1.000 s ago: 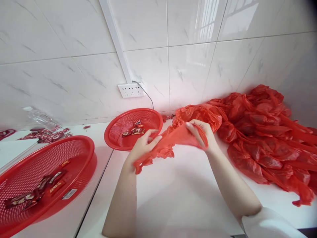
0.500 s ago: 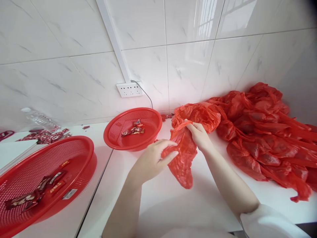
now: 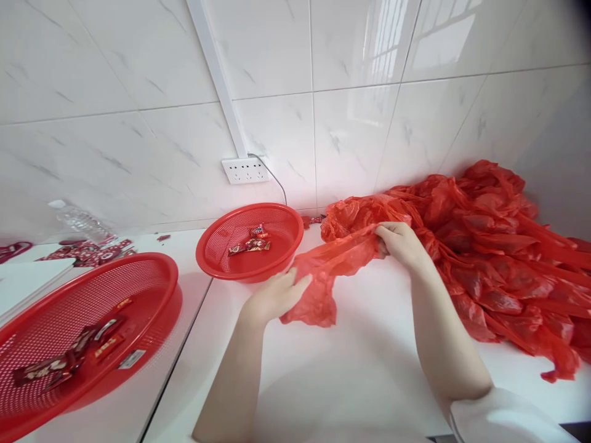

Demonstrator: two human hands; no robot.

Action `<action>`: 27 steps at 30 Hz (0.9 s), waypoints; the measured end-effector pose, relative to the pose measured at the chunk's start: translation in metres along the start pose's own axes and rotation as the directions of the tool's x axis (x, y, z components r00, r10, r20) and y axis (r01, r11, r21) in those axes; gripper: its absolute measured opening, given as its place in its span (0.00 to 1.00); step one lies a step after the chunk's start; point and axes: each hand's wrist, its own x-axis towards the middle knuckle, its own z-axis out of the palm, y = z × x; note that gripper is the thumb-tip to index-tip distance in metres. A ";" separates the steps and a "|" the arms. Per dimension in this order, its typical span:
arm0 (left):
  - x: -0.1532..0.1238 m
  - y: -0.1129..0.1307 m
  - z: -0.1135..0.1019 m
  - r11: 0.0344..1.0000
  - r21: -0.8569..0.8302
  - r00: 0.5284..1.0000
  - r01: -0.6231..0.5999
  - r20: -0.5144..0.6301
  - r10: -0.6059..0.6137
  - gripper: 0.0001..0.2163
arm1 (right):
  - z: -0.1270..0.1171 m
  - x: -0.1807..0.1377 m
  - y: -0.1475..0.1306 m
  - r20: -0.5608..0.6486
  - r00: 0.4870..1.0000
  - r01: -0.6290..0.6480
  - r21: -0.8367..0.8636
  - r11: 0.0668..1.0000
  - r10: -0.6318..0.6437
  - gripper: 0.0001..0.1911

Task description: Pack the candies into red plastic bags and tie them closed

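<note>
One red bag point(image 3: 342, 257) looked light, slippery, best held by its ends: left hand point(image 3: 273, 298) gripped at eight o'clock, right hand point(image 3: 402, 243) at two.

The red bag point(image 3: 318, 301), which hung bunched below the right hand point(image 3: 401, 241) 0.5 s ago, now stretches sideways between 2 hands, the right farther from the left hand point(image 3: 273, 296).

held bag point(image 3: 318, 301): thin, crinkled plastic | baskets point(image 3: 226, 224): smooth plastic | wall tiles point(image 3: 355, 135): glossy | tabletop point(image 3: 364, 326): smooth
</note>
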 end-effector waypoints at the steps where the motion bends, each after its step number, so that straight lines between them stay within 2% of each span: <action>1: -0.002 -0.002 -0.006 0.999 0.027 0.998 -0.030 -0.062 0.032 0.20 | -0.008 0.000 0.002 0.064 0.997 -0.024 -0.147 0.989 0.034 0.17; 3: -0.005 -0.003 -0.015 0.992 0.114 0.984 -0.048 -0.163 0.066 0.20 | -0.020 -0.006 0.001 0.173 0.977 -0.037 -0.428 0.903 0.122 0.15; 4: -0.007 -0.002 -0.018 0.985 0.168 0.976 -0.029 -0.209 0.065 0.20 | -0.023 -0.012 -0.002 0.207 0.970 -0.004 -0.517 0.856 0.130 0.13; 5: -0.008 -0.001 -0.020 0.974 0.226 0.966 -0.006 -0.252 0.065 0.19 | -0.024 -0.021 -0.007 0.227 0.970 0.056 -0.557 0.829 0.087 0.11; 7: -0.009 0.005 -0.018 0.943 0.334 0.948 0.015 -0.304 0.093 0.21 | -0.018 -0.043 -0.024 0.203 0.967 0.238 -0.490 0.839 -0.156 0.09; 8: -0.009 0.009 -0.014 0.928 0.371 0.946 0.005 -0.302 0.115 0.23 | -0.011 -0.056 -0.034 0.161 0.935 0.354 -0.399 0.846 -0.316 0.07; 9: -0.010 0.013 -0.010 0.919 0.394 0.949 -0.013 -0.285 0.136 0.27 | -0.002 -0.069 -0.043 0.119 0.882 0.470 -0.297 0.831 -0.456 0.06; 10: -0.011 0.016 -0.004 0.913 0.406 0.954 -0.035 -0.259 0.151 0.30 | 0.010 -0.081 -0.051 0.167 0.809 0.587 -0.195 0.785 -0.563 0.07; 11: -0.012 0.020 0.002 0.909 0.413 0.960 -0.056 -0.227 0.162 0.32 | 0.023 -0.090 -0.057 0.273 0.742 0.658 -0.128 0.742 -0.612 0.08; 12: -0.014 0.022 0.008 0.901 0.427 0.964 -0.073 -0.200 0.173 0.33 | 0.037 -0.098 -0.059 0.389 0.710 0.673 -0.131 0.728 -0.586 0.10; 13: -0.017 0.023 0.014 0.886 0.455 0.967 -0.086 -0.176 0.184 0.35 | 0.052 -0.101 -0.058 0.492 0.707 0.661 -0.203 0.722 -0.509 0.12; 15: -0.023 0.023 0.025 0.831 0.548 0.973 -0.092 -0.130 0.193 0.40 | 0.077 -0.099 -0.049 0.582 0.740 0.639 -0.448 0.626 -0.338 0.14; 17: -0.030 0.017 0.033 0.773 0.631 0.984 -0.063 -0.090 0.153 0.46 | 0.092 -0.087 -0.034 0.570 0.798 0.583 -0.649 0.489 -0.196 0.13; 19: -0.037 0.009 0.038 0.745 0.668 0.994 -0.010 -0.075 0.080 0.47 | 0.095 -0.072 -0.022 0.513 0.850 0.512 -0.746 0.425 -0.124 0.15; 23: -0.047 -0.008 0.043 0.745 0.660 0.992 0.100 -0.123 -0.024 0.48 | 0.074 -0.062 -0.026 0.432 0.896 0.423 -0.756 0.499 -0.105 0.24; 25: -0.049 -0.010 0.044 0.750 0.648 0.988 0.132 -0.151 -0.044 0.49 | 0.060 -0.073 -0.039 0.393 0.909 0.404 -0.751 0.523 -0.137 0.18; 27: -0.050 -0.007 0.047 0.765 0.626 0.984 0.149 -0.168 -0.054 0.52 | 0.053 -0.091 -0.053 0.384 0.890 0.455 -0.716 0.530 -0.246 0.11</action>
